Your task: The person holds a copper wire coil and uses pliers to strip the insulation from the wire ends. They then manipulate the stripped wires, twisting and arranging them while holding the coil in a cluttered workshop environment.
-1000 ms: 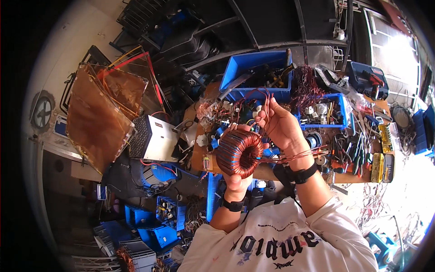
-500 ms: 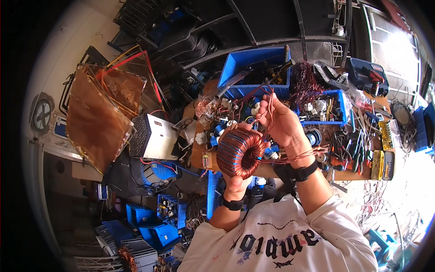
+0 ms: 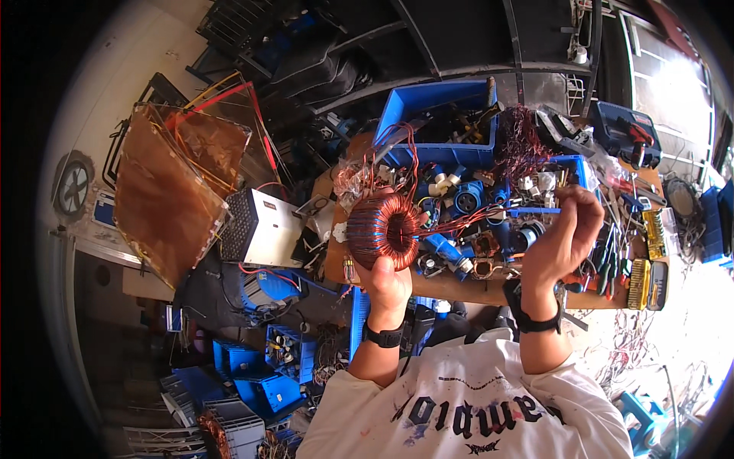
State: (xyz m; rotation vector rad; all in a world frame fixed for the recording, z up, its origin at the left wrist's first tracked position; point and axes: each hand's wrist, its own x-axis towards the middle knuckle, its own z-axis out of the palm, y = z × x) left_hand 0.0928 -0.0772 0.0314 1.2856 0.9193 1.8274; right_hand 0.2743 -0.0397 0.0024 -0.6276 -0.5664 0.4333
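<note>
A ring-shaped coil [image 3: 376, 229], wound with copper wire and showing blue bands, is in my left hand [image 3: 388, 289]. The thumb presses its near side and the other fingers go behind it, mostly hidden. From the coil's right side a bundle of reddish copper wires [image 3: 462, 223] stretches right, over the table, toward my right hand [image 3: 564, 239]. That hand is raised, fingers curled and pinched around the wires' far part; the exact grip is hard to see. Another loop of red wires [image 3: 414, 157] stands up behind the coil.
The wooden table [image 3: 451, 288] carries blue connectors [image 3: 468, 200], pliers and screwdrivers [image 3: 608, 268]. A large blue bin [image 3: 440, 153] of parts stands behind, beside tangled dark red wire [image 3: 524, 145]. To the left is a white metal box [image 3: 269, 232]; more blue bins [image 3: 271, 394] lie lower left.
My right hand has moved right and down, away from the coil, drawing wires out sideways. My left hand has shifted the coil slightly left and up. The wires over my right wrist are gone.
</note>
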